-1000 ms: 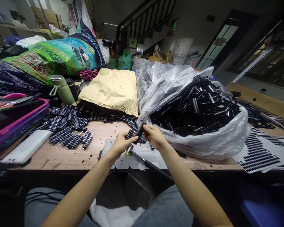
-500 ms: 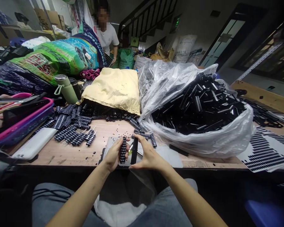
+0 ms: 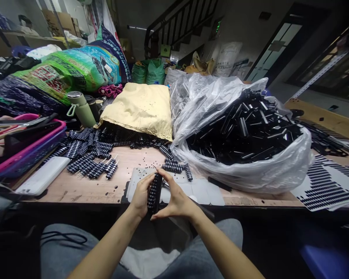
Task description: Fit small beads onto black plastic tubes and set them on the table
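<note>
At the table's front edge, my left hand (image 3: 140,197) is wrapped round a black cylinder with rows of small white marks (image 3: 152,193). My right hand (image 3: 178,199) grips a plain black plastic piece (image 3: 159,190) by its two ends, thumb below and fingers above. That piece lies against the cylinder's right side; whether it fits over it I cannot tell. Behind the hands is a grey board (image 3: 136,174), and part of a metal tool (image 3: 165,184) shows past the right fingers. More marked cylinders (image 3: 87,168) lie in a pile to the left, some with thin pale sticks.
A clear plastic bag (image 3: 241,176) full of black pieces stands at right. A yellow cushion-like sack (image 3: 139,110) lies at centre back. On the left are a pink basket (image 3: 50,135), a white box (image 3: 43,176) and a green flask (image 3: 81,110). Patterned sheets (image 3: 328,182) lie at far right.
The black plastic piece has moved left, from apart to against the marked cylinder, and both hands have come closer and slightly lower. The person at the back is out of sight now.
</note>
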The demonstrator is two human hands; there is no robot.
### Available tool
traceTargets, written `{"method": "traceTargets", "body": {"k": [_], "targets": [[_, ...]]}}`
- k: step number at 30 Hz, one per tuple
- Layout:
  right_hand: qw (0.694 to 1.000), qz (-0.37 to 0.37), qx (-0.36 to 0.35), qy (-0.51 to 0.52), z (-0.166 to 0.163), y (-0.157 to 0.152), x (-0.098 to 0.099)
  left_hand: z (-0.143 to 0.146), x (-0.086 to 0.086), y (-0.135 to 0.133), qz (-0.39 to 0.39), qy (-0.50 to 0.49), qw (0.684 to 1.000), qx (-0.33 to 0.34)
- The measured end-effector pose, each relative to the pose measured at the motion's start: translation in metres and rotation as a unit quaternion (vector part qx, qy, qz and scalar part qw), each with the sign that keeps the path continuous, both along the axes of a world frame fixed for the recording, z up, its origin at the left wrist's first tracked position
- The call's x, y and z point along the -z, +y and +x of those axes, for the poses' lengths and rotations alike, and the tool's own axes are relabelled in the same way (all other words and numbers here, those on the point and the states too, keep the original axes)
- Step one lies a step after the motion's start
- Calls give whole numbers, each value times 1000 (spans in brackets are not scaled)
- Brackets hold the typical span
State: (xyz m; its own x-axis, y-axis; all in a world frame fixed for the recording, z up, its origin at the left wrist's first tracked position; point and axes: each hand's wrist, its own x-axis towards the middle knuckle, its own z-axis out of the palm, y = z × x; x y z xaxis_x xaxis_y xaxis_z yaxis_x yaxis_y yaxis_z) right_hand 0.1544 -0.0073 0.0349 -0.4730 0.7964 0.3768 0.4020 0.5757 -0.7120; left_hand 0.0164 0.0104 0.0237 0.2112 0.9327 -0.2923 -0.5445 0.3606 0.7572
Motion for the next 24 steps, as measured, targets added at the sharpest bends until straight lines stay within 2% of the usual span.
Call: {"method": "traceTargets", "body": {"k": [5,10,12,14,15,16,19,21,24], "targets": [[999,-8,20,-32,-6,3,8,4,-4,-4,-39,32,999,1],[996,-40,57,-52,-15,4,22,-4,8,3,-50,72,996,17],[995,-40,69,-64,-22,7,31,-10,16,5,-24,97,994,34],[993,-31,85,-78,-31,10,42,-16,26,4,52,180,982,33],[991,-22,96,-87,-36,13,48,-18,31,2,108,251,962,23],[989,-11,111,-98,-41,15,53,-21,37,0,166,334,928,7],[979,20,148,-138,-45,16,65,-28,55,-4,303,550,778,-18],[969,27,171,-174,-34,12,67,-35,66,-3,366,614,699,0],[926,7,267,-267,2,-1,60,-46,78,3,455,632,626,43]]}}
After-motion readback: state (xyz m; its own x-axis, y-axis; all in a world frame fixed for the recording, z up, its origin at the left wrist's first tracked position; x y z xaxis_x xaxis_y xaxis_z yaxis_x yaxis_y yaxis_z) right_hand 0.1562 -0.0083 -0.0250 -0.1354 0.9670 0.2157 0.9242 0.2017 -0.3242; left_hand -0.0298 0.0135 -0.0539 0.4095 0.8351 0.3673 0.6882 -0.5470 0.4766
